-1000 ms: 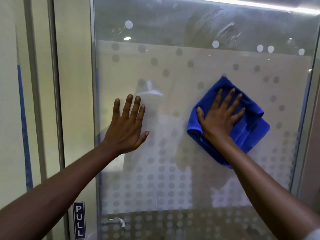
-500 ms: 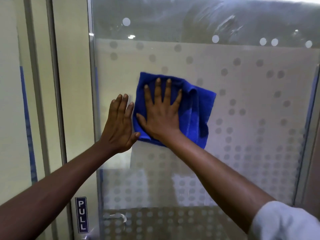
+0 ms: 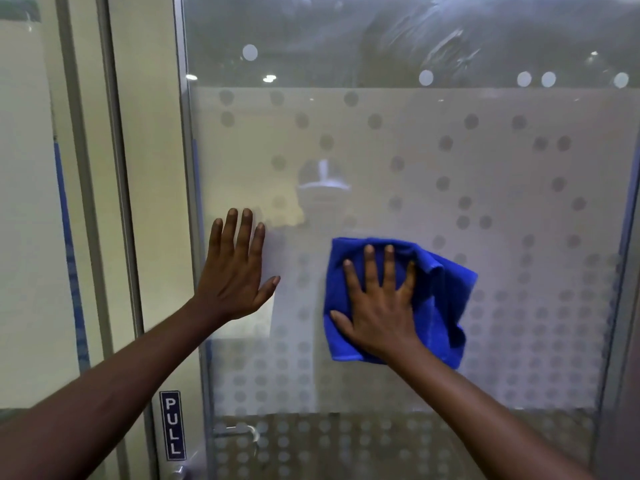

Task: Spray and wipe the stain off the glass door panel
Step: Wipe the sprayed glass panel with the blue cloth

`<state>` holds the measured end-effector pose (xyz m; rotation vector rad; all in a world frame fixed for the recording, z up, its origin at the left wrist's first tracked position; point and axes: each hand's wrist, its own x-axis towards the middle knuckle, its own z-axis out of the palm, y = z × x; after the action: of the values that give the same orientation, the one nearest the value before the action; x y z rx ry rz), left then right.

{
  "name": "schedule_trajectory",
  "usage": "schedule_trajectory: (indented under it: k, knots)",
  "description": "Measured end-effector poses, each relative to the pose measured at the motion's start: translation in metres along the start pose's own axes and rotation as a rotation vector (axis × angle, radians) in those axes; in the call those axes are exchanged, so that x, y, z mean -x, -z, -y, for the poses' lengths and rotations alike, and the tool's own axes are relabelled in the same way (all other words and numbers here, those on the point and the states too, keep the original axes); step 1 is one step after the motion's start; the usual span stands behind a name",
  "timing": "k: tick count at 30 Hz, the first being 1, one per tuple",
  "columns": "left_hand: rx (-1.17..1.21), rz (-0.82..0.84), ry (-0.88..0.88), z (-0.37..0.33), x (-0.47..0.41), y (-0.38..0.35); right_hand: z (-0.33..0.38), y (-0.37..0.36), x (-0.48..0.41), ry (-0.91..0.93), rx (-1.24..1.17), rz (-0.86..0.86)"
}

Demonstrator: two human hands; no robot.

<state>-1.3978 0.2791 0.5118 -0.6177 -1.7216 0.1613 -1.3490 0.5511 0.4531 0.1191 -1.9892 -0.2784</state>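
Observation:
The glass door panel (image 3: 502,209) fills the view, frosted with rows of grey dots. My right hand (image 3: 379,303) lies flat with fingers spread on a blue microfibre cloth (image 3: 446,306), pressing it against the glass at middle height. My left hand (image 3: 235,271) rests flat and bare on the glass near the panel's left edge, a short gap left of the cloth. White smears (image 3: 446,46) show on the dark upper band of the glass. No spray bottle is in view.
A metal door frame (image 3: 183,168) runs down the left side of the panel, with a blue PULL sign (image 3: 172,425) low on it. A door handle (image 3: 242,433) shows behind the glass at the bottom. Cream wall panels (image 3: 31,202) stand at the left.
My right hand swept the cloth from the right side to the left beside my left hand, then down and back toward the middle. My left hand stayed flat on the glass.

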Motion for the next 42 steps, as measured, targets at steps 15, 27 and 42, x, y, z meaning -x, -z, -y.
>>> schedule_trajectory:
  k: [15, 27, 42]
  knots:
    - [-0.046, -0.036, -0.011, -0.002, -0.001, -0.005, -0.067, 0.068, -0.134, -0.493, -0.05, -0.062]
    - [0.028, -0.029, 0.003, 0.002, 0.001, 0.001, 0.052, 0.027, -0.091, -0.051, -0.065, -0.138]
    - [-0.03, -0.018, -0.012, 0.0, 0.002, 0.003, -0.061, 0.032, -0.036, -0.377, -0.041, 0.074]
